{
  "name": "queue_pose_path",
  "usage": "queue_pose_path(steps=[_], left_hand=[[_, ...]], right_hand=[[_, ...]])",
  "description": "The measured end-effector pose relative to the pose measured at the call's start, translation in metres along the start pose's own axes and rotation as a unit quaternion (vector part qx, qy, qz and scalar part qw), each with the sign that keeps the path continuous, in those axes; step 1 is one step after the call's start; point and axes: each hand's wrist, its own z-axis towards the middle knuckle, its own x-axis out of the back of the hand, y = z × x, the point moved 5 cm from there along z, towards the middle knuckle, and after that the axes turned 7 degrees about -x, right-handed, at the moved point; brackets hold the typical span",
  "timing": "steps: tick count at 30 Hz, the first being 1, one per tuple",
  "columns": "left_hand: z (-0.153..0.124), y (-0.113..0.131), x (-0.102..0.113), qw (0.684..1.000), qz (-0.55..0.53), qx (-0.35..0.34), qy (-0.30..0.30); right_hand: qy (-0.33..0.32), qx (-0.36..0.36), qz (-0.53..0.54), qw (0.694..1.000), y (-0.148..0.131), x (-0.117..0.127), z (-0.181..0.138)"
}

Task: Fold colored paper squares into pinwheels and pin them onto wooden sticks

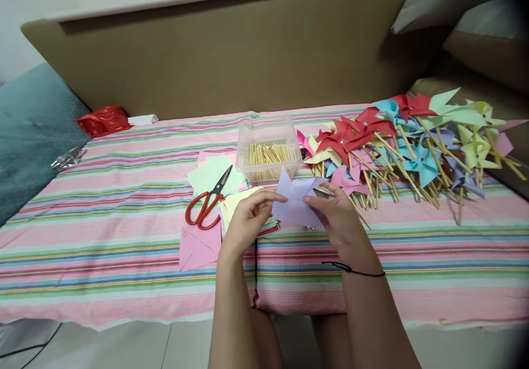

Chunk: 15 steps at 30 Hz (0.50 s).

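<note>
Both my hands hold a lilac paper piece (294, 201) above the striped cloth (124, 237). My left hand (248, 217) pinches its left edge, fingers closed on the paper. My right hand (336, 215) grips its right side, fingers curled on it. The paper has pointed flaps sticking up. Just behind it stands a clear plastic box of wooden sticks (270, 151). Red-handled scissors (206, 204) lie to the left on a stack of coloured paper squares (210, 176). A pink paper square (198, 248) lies nearer the front edge.
A heap of finished paper pinwheels on sticks (413, 143) covers the right of the cloth. A red plastic bag (103, 120) and a white roll (142, 119) lie at the back left. A brown headboard (231, 55) rises behind; cushions at the right.
</note>
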Motion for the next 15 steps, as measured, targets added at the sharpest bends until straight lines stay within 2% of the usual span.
queue_pose_path(steps=[7,12,15], left_hand=[[-0.0036,0.0003,0.0026,0.996,-0.073,0.044,0.02],[-0.0028,0.0005,0.0006,0.995,-0.08,0.054,0.029],[0.0009,-0.0008,-0.0033,0.996,-0.054,0.047,0.054]], right_hand=[[-0.029,0.005,-0.007,1.0,-0.0009,-0.0064,-0.0036],[-0.047,0.001,-0.014,0.999,-0.0006,-0.0086,-0.0047],[-0.055,0.008,-0.014,0.998,-0.0004,-0.0095,-0.0052]])
